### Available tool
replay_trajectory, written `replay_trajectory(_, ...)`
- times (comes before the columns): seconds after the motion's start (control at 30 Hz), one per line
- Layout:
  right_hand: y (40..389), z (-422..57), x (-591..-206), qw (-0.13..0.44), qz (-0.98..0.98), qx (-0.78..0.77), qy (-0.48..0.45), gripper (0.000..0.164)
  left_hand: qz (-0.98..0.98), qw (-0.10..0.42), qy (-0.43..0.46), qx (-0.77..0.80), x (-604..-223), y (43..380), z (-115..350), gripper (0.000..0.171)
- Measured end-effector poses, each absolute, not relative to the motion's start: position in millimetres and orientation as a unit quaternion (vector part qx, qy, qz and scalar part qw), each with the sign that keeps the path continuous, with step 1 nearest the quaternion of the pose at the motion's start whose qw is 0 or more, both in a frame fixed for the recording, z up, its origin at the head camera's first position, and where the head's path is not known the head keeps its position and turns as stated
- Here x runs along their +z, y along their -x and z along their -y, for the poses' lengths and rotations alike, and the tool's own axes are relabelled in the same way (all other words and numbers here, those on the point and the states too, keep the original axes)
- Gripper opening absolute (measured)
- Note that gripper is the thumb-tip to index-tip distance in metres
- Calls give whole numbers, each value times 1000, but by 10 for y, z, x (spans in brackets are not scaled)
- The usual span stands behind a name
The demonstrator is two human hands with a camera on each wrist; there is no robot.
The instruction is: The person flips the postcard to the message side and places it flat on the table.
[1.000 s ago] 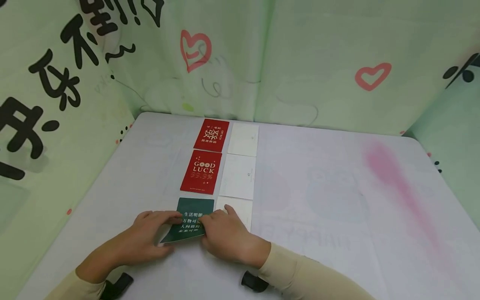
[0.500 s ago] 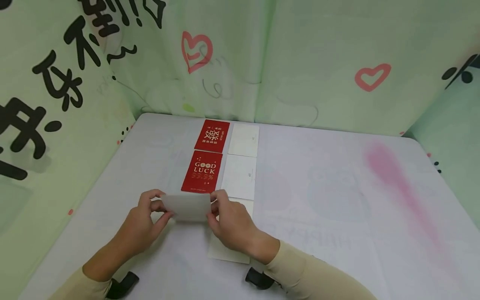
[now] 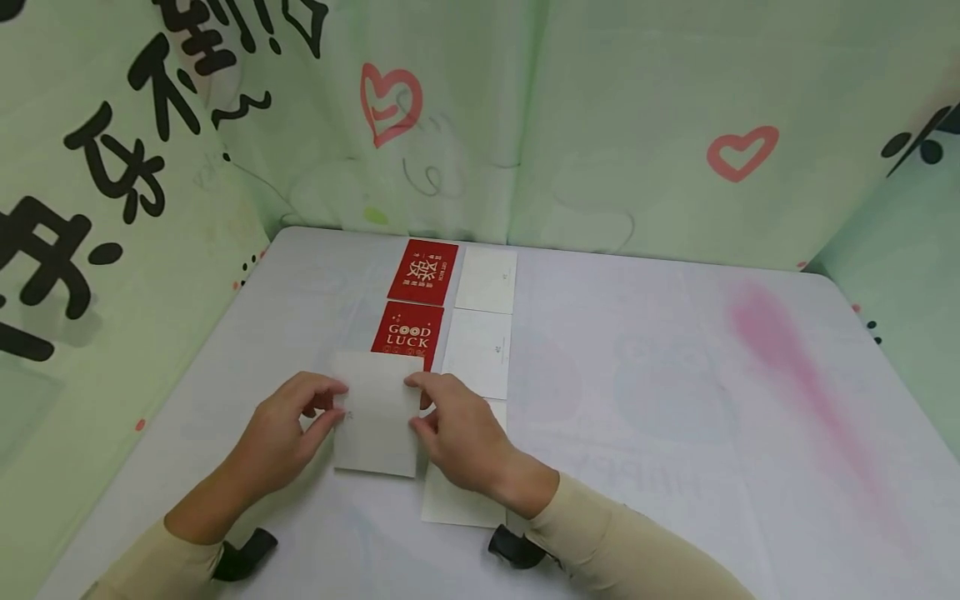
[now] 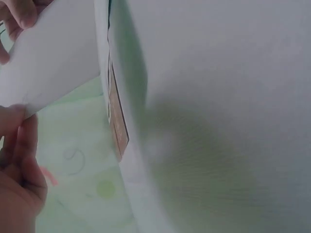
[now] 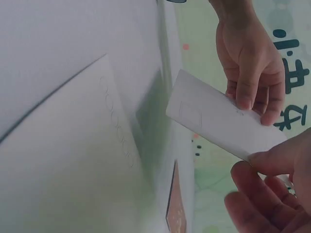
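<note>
Both hands hold one postcard (image 3: 377, 425) raised over the table, its white back facing me. My left hand (image 3: 279, 429) pinches its left edge between thumb and fingers, and my right hand (image 3: 474, 437) pinches the right edge. The right wrist view shows a faint printed stamp box on the held postcard (image 5: 209, 111). Behind it lies a red "GOOD LUCK" postcard (image 3: 408, 329), its lower part covered by the held one. Farther back is another red postcard (image 3: 422, 272) with white characters.
To the right of the red postcards runs a column of white-backed postcards: a far one (image 3: 486, 280), a middle one (image 3: 477, 354) and a near one (image 3: 459, 500) partly under my right hand. The white table (image 3: 637, 400) meets a green curtain (image 3: 600, 150) at the back.
The postcard showed its green printed side near the table a second ago. Both hands have lifted it and flipped it over, so its white back now shows.
</note>
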State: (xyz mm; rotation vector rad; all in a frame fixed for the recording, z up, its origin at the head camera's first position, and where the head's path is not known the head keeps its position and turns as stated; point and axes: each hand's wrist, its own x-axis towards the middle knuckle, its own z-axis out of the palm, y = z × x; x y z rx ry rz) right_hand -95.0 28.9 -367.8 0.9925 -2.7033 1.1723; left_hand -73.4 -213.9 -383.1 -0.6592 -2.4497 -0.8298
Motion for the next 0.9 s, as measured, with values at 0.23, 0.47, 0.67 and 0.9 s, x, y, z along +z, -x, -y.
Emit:
replay_trajectory(0.23,1005,-285,-3701,4,897,309,-316,45,928,114,190,-300,-3804,758,2155,41)
replay_trajectory(0.47,1049,-264,-3760,-57,921,259,-286,54,949,22,159,-272,-3827,832,2126,41)
replay_trajectory(0.67,1072,-234,-3802,-91,926,243,-274,56,958,-6,158,-237,-3852,870,2099,44)
replay_trajectory(0.9,1085,-179,-3830,-123,932,218,-261,58,967,-43,148,-203,-3877,901,2069,45)
